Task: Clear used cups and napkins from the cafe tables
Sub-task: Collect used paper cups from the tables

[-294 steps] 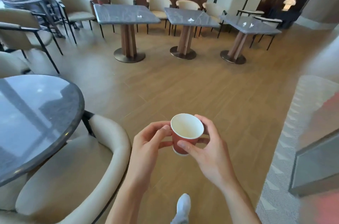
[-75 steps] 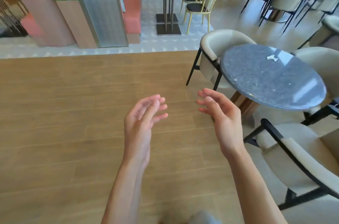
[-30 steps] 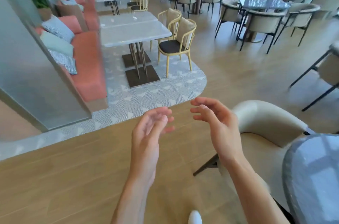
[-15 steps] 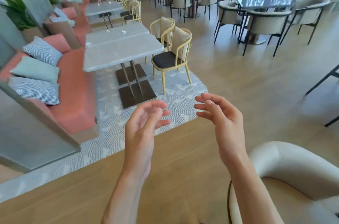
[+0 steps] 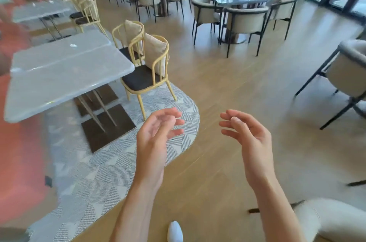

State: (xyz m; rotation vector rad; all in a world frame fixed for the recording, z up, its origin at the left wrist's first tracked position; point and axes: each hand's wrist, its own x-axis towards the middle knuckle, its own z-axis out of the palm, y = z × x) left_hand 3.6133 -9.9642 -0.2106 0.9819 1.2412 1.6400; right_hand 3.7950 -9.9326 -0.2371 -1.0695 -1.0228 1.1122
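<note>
While both hands empty, left hand (image 5: 156, 132) and right hand (image 5: 247, 134) loosely spread mid-frame: head for napkin scrap (image 5: 73, 45) on grey table (image 5: 59, 75), left of frame; pinch whole scrap, skirt yellow chair (image 5: 148, 69)

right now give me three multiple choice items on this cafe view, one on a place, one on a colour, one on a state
1. Where does the small white crumpled napkin lie?
A. on the pale grey rectangular table
B. on the wooden floor
C. on a chair seat

2. What colour is the frame of the nearest metal chair beside that table?
A. black
B. yellow
C. red

3. What do the left hand and right hand hold?
A. a cup
B. a tray
C. nothing

Answers: 1 A, the napkin sits on the far part of the tabletop; 2 B, its tubing is yellow; 3 C, both hands hang with loose, bare fingers.
</note>
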